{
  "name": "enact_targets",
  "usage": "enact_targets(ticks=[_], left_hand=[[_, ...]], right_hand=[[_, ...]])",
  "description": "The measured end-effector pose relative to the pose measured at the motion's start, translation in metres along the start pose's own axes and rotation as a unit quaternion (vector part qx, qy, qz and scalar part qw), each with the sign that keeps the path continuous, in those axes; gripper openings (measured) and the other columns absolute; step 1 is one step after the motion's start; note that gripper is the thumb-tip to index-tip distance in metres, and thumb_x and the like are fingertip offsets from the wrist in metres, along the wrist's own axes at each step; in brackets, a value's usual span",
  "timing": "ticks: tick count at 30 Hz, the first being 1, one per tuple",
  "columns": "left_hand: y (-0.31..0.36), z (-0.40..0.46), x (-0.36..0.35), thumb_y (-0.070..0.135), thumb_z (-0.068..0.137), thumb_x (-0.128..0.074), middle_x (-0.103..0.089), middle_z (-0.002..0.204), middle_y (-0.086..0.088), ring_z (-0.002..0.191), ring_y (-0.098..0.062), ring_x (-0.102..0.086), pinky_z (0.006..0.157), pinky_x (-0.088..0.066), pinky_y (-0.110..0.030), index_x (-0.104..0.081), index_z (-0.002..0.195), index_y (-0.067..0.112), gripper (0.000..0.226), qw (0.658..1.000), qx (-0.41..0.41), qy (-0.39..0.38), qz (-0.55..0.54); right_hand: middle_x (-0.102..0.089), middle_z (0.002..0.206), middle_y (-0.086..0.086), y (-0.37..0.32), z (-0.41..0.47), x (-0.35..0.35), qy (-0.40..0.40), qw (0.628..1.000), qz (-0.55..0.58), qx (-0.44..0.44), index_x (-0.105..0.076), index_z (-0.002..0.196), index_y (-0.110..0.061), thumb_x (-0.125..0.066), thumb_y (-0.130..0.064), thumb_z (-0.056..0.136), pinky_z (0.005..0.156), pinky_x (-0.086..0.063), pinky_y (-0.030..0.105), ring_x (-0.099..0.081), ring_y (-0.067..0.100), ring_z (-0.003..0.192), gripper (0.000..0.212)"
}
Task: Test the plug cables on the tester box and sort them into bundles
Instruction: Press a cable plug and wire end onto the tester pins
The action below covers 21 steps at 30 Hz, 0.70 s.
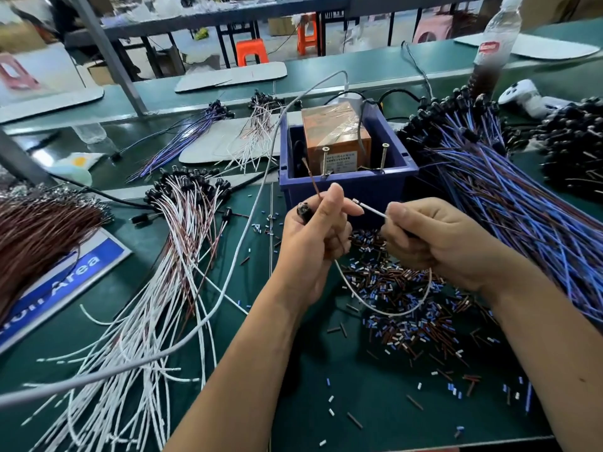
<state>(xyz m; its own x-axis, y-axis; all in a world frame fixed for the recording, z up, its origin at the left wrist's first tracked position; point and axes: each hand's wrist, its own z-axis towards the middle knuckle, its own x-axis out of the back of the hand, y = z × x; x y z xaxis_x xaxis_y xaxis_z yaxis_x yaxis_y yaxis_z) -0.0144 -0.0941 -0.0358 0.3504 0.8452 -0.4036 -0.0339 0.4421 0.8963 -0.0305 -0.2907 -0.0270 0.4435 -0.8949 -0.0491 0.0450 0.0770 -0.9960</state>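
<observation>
Left hand (318,230): curled around black plug (303,213) of one plug cable, brown lead (314,182) rising toward 12 o'clock. Right hand (434,238): pinching white lead (372,210) of same cable near its stripped tip, slack looping down toward 6 o'clock.

Tester box (336,138): orange, wrapped in clear film, seated in blue bin (350,182) at 12 o'clock of the hands; two upright screws (326,161) at front edge, probably the contacts. Printed label on front, too small to read.

Blue-wired bundle (509,197) at 3 o'clock; white-and-brown bundle (176,243) at 9 o'clock, spread on counter (375,402).

Sign (62,282) at 8 o'clock: "Area" legible, remainder cut off. Bottle (496,44) at 1 o'clock, red label unreadable.

Handling, judged: light, limp, thin; tangles readily. Best gripped at plug body and just behind bared ends.
</observation>
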Motion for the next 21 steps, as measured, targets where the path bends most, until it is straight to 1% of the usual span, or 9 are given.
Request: enact_targets(ticks=[2,5,6,9,12,14,17,19,21], left_hand=[[0.0,-0.001,0.0,0.046,0.09,-0.066,-0.04,0.053,0.011,0.05,-0.008,-0.034,0.053,-0.022,-0.031,-0.073,0.077,0.021,0.029,0.999,-0.01,0.011,0.03],[0.002,-0.001,-0.002,0.036,0.087,-0.074,-0.043,0.052,0.005,0.05,-0.012,-0.033,0.054,-0.019,-0.039,-0.073,0.076,0.02,0.019,0.997,-0.028,0.034,0.064],[0.003,-0.001,-0.003,0.031,0.089,-0.075,-0.042,0.052,0.004,0.05,-0.013,-0.032,0.054,-0.019,-0.038,-0.072,0.075,0.02,0.018,0.997,-0.027,0.043,0.064],[0.005,0.0,-0.003,0.02,0.093,-0.071,-0.042,0.052,0.004,0.047,-0.011,-0.033,0.049,-0.02,-0.032,-0.067,0.073,0.02,0.02,0.997,-0.012,0.051,0.065],[0.004,-0.001,-0.003,0.015,0.095,-0.071,-0.048,0.055,0.006,0.047,-0.01,-0.037,0.044,-0.027,-0.021,-0.068,0.076,0.024,0.02,0.994,-0.022,0.041,0.094],[0.004,-0.001,-0.003,0.012,0.094,-0.072,-0.05,0.054,0.005,0.046,-0.008,-0.038,0.043,-0.03,-0.018,-0.071,0.076,0.022,0.02,0.994,-0.028,0.04,0.095],[0.005,0.002,0.002,0.013,0.091,-0.073,-0.043,0.05,0.005,0.044,-0.008,-0.032,0.043,-0.027,-0.019,-0.066,0.075,0.015,0.017,0.998,-0.025,0.05,0.038],[0.007,0.005,0.01,0.016,0.09,-0.072,-0.04,0.049,0.007,0.044,-0.008,-0.03,0.043,-0.025,-0.02,-0.064,0.075,0.016,0.017,0.998,-0.025,0.058,-0.001],[0.006,0.007,0.017,0.023,0.09,-0.076,-0.04,0.049,0.007,0.044,-0.009,-0.03,0.044,-0.025,-0.021,-0.066,0.075,0.018,0.019,0.997,-0.038,0.052,0.031]], right_hand=[[-0.026,0.057,0.002,-0.001,0.001,0.0,0.022,1.0,-0.002,0.004,-0.054,0.063,-0.015,-0.056,-0.046,0.103,0.044,-0.021,0.021,-0.019,0.014,0.05,0.05],[-0.027,0.056,0.001,-0.002,0.001,0.0,0.028,1.0,-0.011,0.004,-0.053,0.061,-0.015,-0.053,-0.043,0.1,0.043,-0.022,0.019,-0.021,0.014,0.049,0.047],[-0.027,0.055,0.001,-0.002,0.001,0.0,0.027,1.0,-0.015,0.002,-0.053,0.061,-0.015,-0.053,-0.042,0.1,0.044,-0.022,0.019,-0.021,0.014,0.049,0.048],[-0.024,0.055,0.002,-0.001,0.0,0.002,0.026,1.0,-0.016,-0.002,-0.052,0.06,-0.013,-0.056,-0.043,0.099,0.044,-0.023,0.018,-0.021,0.014,0.049,0.049],[-0.025,0.055,0.001,0.0,0.0,0.005,0.01,1.0,-0.021,-0.003,-0.049,0.061,-0.012,-0.059,-0.046,0.102,0.045,-0.024,0.019,-0.021,0.015,0.049,0.054],[-0.027,0.054,-0.001,0.001,0.0,0.006,-0.003,1.0,-0.018,-0.002,-0.049,0.062,-0.013,-0.061,-0.048,0.1,0.045,-0.024,0.019,-0.021,0.015,0.049,0.053],[-0.029,0.053,-0.003,0.0,-0.002,0.01,-0.022,1.0,0.016,0.007,-0.049,0.062,-0.011,-0.065,-0.049,0.097,0.044,-0.024,0.018,-0.023,0.013,0.047,0.054],[-0.029,0.053,-0.001,-0.001,-0.004,0.014,-0.021,0.998,0.056,0.026,-0.052,0.063,-0.011,-0.064,-0.045,0.099,0.043,-0.024,0.018,-0.024,0.012,0.047,0.051],[-0.029,0.053,-0.002,-0.003,-0.004,0.018,-0.001,0.994,0.101,0.05,-0.055,0.067,-0.01,-0.056,-0.038,0.104,0.043,-0.022,0.02,-0.024,0.01,0.046,0.046]])
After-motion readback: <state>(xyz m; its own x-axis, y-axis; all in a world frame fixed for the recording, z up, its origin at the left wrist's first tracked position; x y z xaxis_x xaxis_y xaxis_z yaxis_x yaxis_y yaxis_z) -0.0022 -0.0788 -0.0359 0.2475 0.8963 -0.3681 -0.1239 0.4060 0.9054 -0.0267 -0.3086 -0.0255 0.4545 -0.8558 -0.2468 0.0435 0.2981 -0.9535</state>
